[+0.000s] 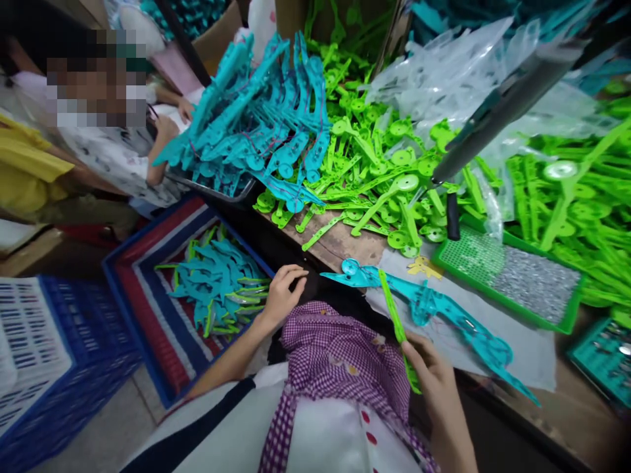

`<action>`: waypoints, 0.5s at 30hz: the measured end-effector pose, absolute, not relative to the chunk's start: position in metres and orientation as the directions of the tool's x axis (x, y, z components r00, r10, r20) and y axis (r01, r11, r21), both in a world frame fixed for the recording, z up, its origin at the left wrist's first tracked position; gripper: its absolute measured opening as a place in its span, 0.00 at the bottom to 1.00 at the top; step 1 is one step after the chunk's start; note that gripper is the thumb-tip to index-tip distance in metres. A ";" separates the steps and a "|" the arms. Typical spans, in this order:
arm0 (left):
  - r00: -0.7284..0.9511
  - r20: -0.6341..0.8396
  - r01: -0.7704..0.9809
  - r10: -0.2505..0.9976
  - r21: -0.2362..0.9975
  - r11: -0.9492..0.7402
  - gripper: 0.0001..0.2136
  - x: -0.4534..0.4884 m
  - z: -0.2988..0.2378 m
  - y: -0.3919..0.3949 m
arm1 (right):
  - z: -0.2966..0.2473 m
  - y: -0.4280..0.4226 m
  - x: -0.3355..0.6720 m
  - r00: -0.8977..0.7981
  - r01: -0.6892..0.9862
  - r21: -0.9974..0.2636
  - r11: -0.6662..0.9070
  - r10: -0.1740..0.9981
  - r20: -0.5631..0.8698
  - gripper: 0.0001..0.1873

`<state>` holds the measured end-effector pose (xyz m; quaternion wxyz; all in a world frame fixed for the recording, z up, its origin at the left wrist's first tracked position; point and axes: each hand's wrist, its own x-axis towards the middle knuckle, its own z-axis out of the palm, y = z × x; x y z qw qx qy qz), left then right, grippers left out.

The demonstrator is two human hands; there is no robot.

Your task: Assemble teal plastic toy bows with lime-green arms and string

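at left, a blue rectangular bin (132,328) holds turquoise and green plastic pieces (210,279). beside it, the left hand (284,295) is empty, fingers loosely curled. a long turquoise plastic part (458,316) lies on the wooden tabletop (340,240); the right hand (436,371) grips a slim bright-green plastic strip (391,306). farther right sits a green plastic tray (493,299).

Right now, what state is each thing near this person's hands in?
Left hand: thumb and fingers apart, apparently empty
Slim lime-green plastic strip: held by the right hand
Long turquoise plastic part: lying unheld
Green plastic tray: open, partly filled with small silvery pieces
Blue striped-lined box: open, holding turquoise and green parts
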<state>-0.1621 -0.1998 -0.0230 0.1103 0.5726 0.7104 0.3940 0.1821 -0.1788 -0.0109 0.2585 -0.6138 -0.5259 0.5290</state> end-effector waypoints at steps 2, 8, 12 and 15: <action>-0.462 0.300 0.671 0.835 0.733 0.109 0.08 -0.165 -0.034 -0.204 | -0.007 -0.167 0.172 -0.170 0.409 -0.868 -0.280 0.912 -0.374 0.24; -0.390 0.258 0.598 0.884 0.801 0.030 0.07 -0.169 -0.032 -0.133 | 0.012 -0.105 0.142 -0.264 0.601 -0.797 -0.055 0.928 -0.263 0.25; -0.146 0.194 0.674 0.970 0.737 -0.046 0.11 -0.160 -0.023 -0.094 | 0.011 -0.057 0.121 -0.340 0.702 -0.704 0.110 0.920 -0.196 0.22; -0.003 0.114 0.766 0.993 0.638 -0.071 0.10 -0.150 -0.024 -0.088 | 0.008 -0.028 0.094 -0.355 0.716 -0.677 0.168 0.923 -0.148 0.19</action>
